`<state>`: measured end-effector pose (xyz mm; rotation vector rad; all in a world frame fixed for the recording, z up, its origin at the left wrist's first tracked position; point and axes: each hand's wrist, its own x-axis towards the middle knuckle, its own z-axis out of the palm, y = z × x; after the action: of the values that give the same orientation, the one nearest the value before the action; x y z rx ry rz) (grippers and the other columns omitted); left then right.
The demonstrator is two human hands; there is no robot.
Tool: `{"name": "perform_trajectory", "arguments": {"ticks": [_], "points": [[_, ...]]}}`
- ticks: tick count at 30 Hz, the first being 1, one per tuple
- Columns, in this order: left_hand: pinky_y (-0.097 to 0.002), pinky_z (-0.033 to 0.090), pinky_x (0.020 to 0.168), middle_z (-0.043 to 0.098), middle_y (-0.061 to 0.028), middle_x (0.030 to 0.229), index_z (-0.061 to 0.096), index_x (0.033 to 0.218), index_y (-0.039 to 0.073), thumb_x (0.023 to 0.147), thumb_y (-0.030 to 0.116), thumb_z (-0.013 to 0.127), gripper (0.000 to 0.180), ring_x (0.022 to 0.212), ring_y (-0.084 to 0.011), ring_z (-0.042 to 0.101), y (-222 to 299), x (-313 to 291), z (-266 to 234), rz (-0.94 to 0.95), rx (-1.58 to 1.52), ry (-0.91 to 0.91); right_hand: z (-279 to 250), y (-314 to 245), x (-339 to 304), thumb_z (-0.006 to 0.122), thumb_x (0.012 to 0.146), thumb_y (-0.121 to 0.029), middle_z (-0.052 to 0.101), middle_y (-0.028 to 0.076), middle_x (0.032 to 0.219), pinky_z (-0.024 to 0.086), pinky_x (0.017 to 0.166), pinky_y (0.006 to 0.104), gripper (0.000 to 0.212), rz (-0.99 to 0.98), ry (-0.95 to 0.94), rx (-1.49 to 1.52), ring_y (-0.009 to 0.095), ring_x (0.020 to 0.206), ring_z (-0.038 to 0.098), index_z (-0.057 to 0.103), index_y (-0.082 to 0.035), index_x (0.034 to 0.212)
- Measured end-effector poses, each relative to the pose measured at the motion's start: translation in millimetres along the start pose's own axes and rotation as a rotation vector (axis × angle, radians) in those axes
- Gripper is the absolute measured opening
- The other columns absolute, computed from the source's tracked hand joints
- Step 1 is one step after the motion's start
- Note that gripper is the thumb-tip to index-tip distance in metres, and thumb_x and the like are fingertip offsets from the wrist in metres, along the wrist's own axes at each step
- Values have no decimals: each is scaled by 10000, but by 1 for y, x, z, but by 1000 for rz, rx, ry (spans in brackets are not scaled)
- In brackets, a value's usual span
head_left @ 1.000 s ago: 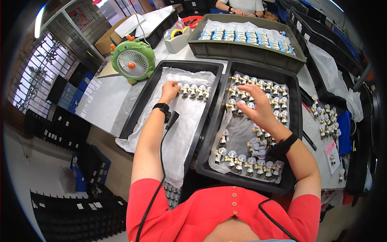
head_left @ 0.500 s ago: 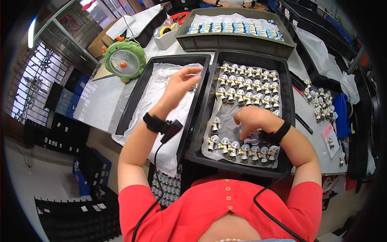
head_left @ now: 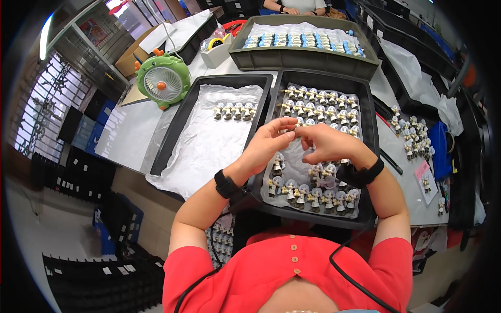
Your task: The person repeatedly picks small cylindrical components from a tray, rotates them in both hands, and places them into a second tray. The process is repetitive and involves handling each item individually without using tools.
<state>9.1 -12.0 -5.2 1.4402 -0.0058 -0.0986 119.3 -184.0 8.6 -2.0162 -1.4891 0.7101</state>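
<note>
My left hand (head_left: 266,146) and my right hand (head_left: 331,143) meet over the right black tray (head_left: 371,135), fingertips nearly touching. The fingers of both hands are curled inward. Whatever lies between them is too small or hidden to name. Beyond and below the hands, rows of small figurines (head_left: 315,198) with pale hair and white-and-gold clothes lie on white sheeting. My hands cover part of the third row. In the left black tray (head_left: 172,130), a short row of several such figurines (head_left: 234,111) lies near the upper right corner on crumpled white paper (head_left: 209,146).
A green-grey crate (head_left: 308,58) with blue-and-white pieces stands behind the trays. A green fan (head_left: 163,81) is at the left. More figurines (head_left: 415,136), a black pen-like stick (head_left: 391,161) and a blue tape dispenser (head_left: 442,148) lie at the right. Another person (head_left: 295,6) sits opposite.
My left hand has moved right and nearer, from the left tray to the right one, uncovering the row of figurines there. My right hand has risen off the lower figurines toward the left hand.
</note>
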Motion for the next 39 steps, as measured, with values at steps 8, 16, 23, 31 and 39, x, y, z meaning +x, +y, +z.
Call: {"name": "perform_trajectory", "arguments": {"ticks": [8,16,23,31,39], "points": [[-299,441,890,539,-32,1136,445,1267,45,961,259,451,374,1029,-109,528,1,-2,-10,-118,-333,-3,7,-6,9,642,732,-48,541,20,894,469,761,268,540,-295,344,531,109,881,544,471,-83,1243],[-311,493,850,577,-40,1075,428,1274,47,943,242,498,391,1029,-196,580,0,-5,-12,-187,-426,-196,3,-3,12,497,798,38,561,70,1019,456,884,292,541,-342,351,944,144,987,552,369,-65,1313],[-314,481,852,533,-21,1066,419,1254,67,900,191,579,408,954,-143,566,-13,-3,7,-121,-486,-134,35,3,27,488,887,-3,581,49,982,460,829,261,314,-252,627,738,117,934,562,491,-52,1197],[-215,459,720,566,10,948,463,1199,81,871,222,632,395,844,-62,554,2,-7,-6,-42,-432,28,11,-9,15,736,733,-241,535,61,1163,400,925,320,616,-424,401,514,185,1129,485,467,-69,1261],[-309,467,859,536,-60,1127,387,1304,60,934,215,513,421,1017,-142,547,10,-10,-12,36,-520,-45,18,-11,16,820,629,-178,473,79,1294,378,957,355,798,-390,511,269,213,1189,449,417,-83,1311]]}}
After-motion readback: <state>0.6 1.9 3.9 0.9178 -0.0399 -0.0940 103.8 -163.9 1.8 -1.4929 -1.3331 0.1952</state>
